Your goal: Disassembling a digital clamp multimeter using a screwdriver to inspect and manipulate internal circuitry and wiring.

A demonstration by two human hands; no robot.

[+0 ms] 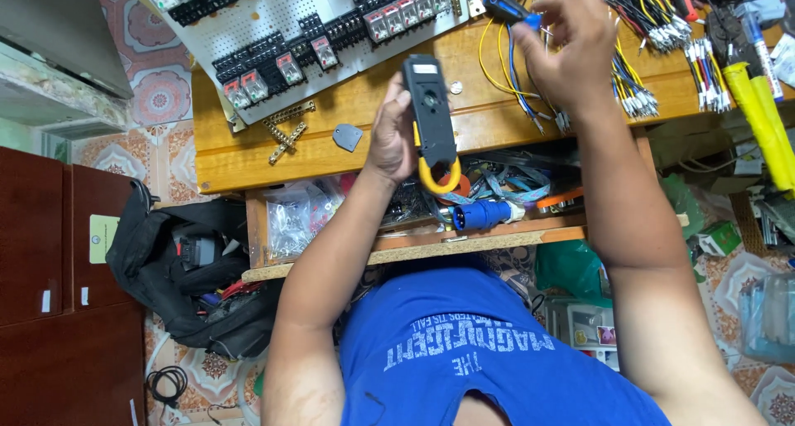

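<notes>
Centre of frame: I see the black crimping tool [431, 115] with yellow handles, held upright above the desk [331, 136] edge by the left hand [391, 136], fingers wrapped round its body. Upper right of centre: the right hand [567, 49], fingers pinched on a yellow wire [489, 66] beside a blue-handled screwdriver [507, 8]. Upper left: perforated panel [281, 20] with relays mounted, no wiring visible on it. Far right: bundles of cut wires [642, 20] lying loose. Below: open drawer [397, 248].
</notes>
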